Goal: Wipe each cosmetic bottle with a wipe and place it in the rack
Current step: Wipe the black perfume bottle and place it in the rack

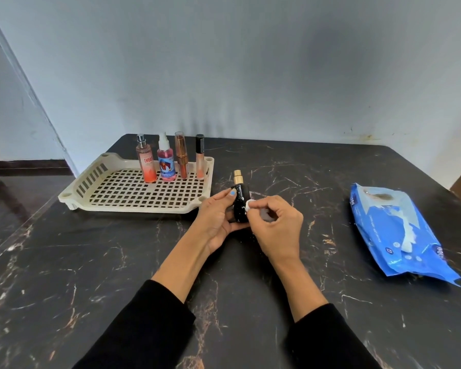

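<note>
A black bottle (240, 202) with a gold cap was gripped upright by the left hand (216, 219) above the tabletop (91, 262), just beside the rack (72, 194). A white wipe (249, 204) was pinched in the right hand (276, 227) and pressed on the bottle's side. Four bottles (168, 159) were stood in the rack.

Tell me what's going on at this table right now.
A person is cleaning a black bottle with a gold cap. The left hand grips it upright above the table while the right hand pinches a small white wipe against its side. Four other bottles already stand along the back of the beige rack. A blue pack of wipes lies to the right.
</note>
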